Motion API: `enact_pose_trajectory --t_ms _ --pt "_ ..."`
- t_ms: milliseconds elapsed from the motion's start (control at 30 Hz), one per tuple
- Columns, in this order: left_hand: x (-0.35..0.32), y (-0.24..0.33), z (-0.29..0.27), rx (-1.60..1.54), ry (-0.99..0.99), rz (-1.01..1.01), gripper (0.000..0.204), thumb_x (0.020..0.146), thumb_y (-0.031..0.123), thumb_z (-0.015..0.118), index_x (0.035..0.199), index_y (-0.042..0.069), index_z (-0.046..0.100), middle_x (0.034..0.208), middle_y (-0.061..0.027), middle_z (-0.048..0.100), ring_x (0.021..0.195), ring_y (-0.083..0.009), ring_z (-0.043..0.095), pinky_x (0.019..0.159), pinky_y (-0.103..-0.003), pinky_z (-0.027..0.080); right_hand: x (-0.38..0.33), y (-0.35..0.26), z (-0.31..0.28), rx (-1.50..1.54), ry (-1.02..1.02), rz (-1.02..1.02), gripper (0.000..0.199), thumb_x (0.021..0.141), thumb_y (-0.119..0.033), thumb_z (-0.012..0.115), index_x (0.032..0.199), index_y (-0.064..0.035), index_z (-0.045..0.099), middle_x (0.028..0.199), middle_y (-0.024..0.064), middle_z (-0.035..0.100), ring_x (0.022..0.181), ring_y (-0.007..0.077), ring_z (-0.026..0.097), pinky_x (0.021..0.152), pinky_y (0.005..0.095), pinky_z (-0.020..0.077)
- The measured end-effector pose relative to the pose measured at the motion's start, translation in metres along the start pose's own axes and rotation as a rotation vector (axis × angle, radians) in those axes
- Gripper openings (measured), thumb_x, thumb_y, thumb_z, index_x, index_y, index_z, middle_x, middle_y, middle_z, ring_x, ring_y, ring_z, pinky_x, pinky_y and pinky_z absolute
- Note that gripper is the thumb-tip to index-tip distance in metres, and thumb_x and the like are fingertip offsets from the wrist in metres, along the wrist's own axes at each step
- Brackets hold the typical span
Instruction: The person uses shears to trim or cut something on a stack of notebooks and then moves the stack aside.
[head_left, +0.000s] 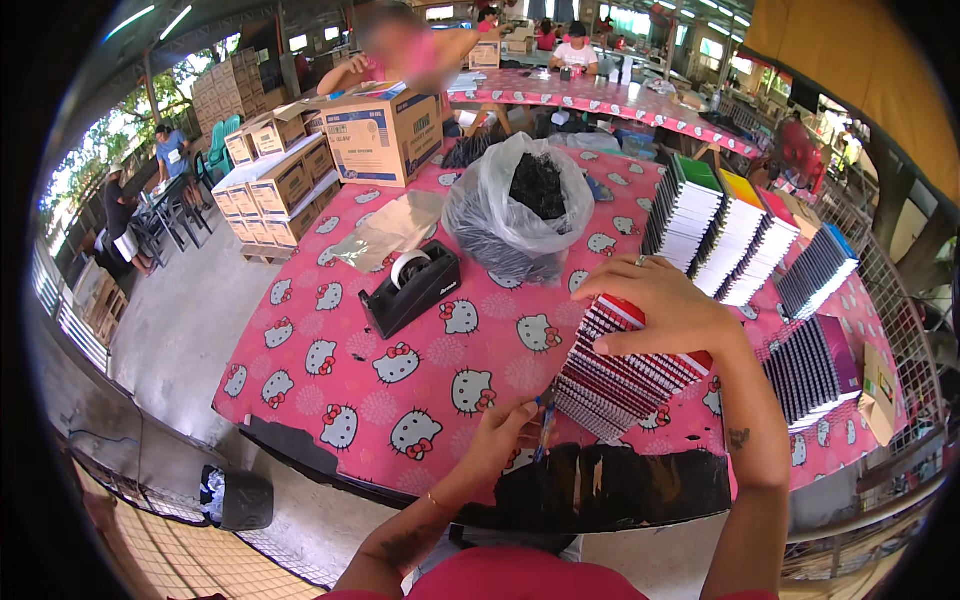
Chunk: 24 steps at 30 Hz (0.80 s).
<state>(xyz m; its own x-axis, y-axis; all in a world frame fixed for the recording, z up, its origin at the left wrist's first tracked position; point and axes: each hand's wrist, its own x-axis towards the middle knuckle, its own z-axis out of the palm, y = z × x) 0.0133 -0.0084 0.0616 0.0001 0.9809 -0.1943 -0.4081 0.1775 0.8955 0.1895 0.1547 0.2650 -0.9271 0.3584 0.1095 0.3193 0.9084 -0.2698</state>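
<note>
A stack of red spiral notebooks (628,375) stands near the table's front edge, its bound edges toward me. My right hand (665,305) grips the stack from above, fingers over its far side and thumb across the near side. At the stack's lower left corner, my left hand (508,432) is closed around a slim blue and dark tool (546,425), which looks like a pen or small cutter. Its exact kind is unclear. Left of the hands sits a black tape dispenser (412,290) with a roll in it. Beyond it is a clear plastic bag (515,215) filled with black coils.
Stacks of green notebooks (690,205), yellow notebooks (742,230) and purple notebooks (812,370) line the right side. A cardboard box (385,135) stands at the far left; a person is behind it. A flat plastic sheet (390,230) lies near the dispenser. The front table covering is torn.
</note>
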Motion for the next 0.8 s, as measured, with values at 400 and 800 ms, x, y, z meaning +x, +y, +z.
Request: enact_pose_trajectory --t_ms 400,800 --pt "0.01 0.011 0.008 0.214 0.059 0.098 0.038 0.098 0.025 0.045 0.113 -0.007 0.058 0.095 -0.0149 0.065 0.084 -0.0245 0.066 0.078 -0.037 0.055 0.0 0.0 0.002 -0.035 0.015 -0.026 0.057 0.076 -0.045 0.069 0.122 -0.0155 0.057 0.123 0.0049 0.056 0.121 0.0254 0.048 0.102 0.0463 0.0301" --pt "0.003 0.006 0.008 -0.089 0.043 -0.042 0.034 0.098 0.024 0.046 0.108 -0.005 0.06 0.098 -0.0152 0.065 0.084 -0.0241 0.066 0.076 -0.036 0.055 0.0 -0.002 0.0 -0.01 0.01 -0.001 0.055 0.075 -0.044 0.068 0.122 -0.0171 0.059 0.124 0.0056 0.057 0.123 0.0269 0.048 0.107 0.048 0.0283"
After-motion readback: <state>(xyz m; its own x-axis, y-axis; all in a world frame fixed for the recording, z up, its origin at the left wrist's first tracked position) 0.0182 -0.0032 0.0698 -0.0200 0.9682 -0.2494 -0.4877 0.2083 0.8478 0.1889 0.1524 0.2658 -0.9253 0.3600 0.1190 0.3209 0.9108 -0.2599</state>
